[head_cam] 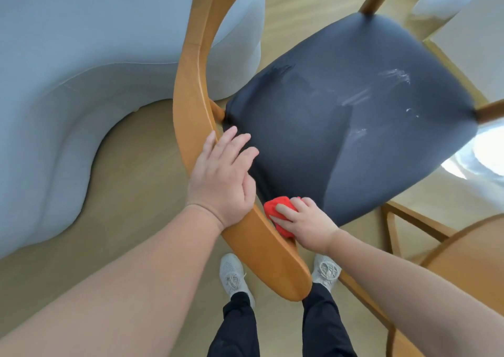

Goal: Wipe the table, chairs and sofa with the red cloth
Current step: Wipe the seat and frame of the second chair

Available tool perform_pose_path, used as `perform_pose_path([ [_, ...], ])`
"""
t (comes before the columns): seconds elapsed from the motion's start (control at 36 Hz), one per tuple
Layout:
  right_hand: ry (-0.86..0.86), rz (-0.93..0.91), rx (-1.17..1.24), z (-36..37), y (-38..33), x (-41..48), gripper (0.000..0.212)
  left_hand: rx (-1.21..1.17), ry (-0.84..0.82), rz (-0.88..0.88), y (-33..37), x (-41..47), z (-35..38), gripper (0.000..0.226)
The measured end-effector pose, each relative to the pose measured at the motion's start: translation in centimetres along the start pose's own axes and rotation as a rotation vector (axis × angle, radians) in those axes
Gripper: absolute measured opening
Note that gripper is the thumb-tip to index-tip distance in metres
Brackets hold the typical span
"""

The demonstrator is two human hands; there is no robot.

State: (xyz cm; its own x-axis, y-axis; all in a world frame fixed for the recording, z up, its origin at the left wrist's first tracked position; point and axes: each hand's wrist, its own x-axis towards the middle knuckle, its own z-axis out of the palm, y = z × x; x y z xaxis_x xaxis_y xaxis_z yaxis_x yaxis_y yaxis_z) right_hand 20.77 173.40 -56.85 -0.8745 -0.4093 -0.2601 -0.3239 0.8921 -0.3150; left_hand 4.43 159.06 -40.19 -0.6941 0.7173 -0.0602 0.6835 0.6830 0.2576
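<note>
The right hand (305,226) sits just below the centre of the frame, its fingers curled over the bunched red cloth (275,206) and pressing it onto the near edge of the chair's dark seat (341,116). The cloth lies right where the seat meets the curved wooden back rail (191,84). To its left, the left hand (221,176) lies flat on that rail with straight, relaxed fingers reaching over the seat edge. It holds nothing and seems only to steady the chair.

The rail's long axis runs from the top centre of the frame down to the bottom centre, bowing left. The seat spreads away from the cloth toward the upper right. Pale smears (392,78) show near the seat's far right corner, well apart from the cloth. The right hand is the nearer one to them, so the next strokes probably need to go up and to the right across the seat.

The pale sofa (68,70) fills the upper left. The edge of a round wooden table (469,261) shows at the lower right, and both look like work still to come.
</note>
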Motion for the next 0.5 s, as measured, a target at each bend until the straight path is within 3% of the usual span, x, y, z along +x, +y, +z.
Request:
perform_pose_path([
  [0.17, 0.001, -0.068, -0.055, 0.5, 0.2, -2.9, 0.061, 0.032, -0.084, 0.177, -0.2, 0.1, -0.3, 0.039],
  [0.31, 0.029, -0.014, -0.125, -0.1, 1.9, -4.5, 0.069, 0.175, -0.31, 0.268, 0.7, 0.8, -0.7, 0.042],
  [0.5, 0.181, 0.298, -0.196, -1.2, 7.9, -6.2, 0.062, 0.178, -0.26, 0.047, 2.8, 2.0, 0.2, 0.035],
])
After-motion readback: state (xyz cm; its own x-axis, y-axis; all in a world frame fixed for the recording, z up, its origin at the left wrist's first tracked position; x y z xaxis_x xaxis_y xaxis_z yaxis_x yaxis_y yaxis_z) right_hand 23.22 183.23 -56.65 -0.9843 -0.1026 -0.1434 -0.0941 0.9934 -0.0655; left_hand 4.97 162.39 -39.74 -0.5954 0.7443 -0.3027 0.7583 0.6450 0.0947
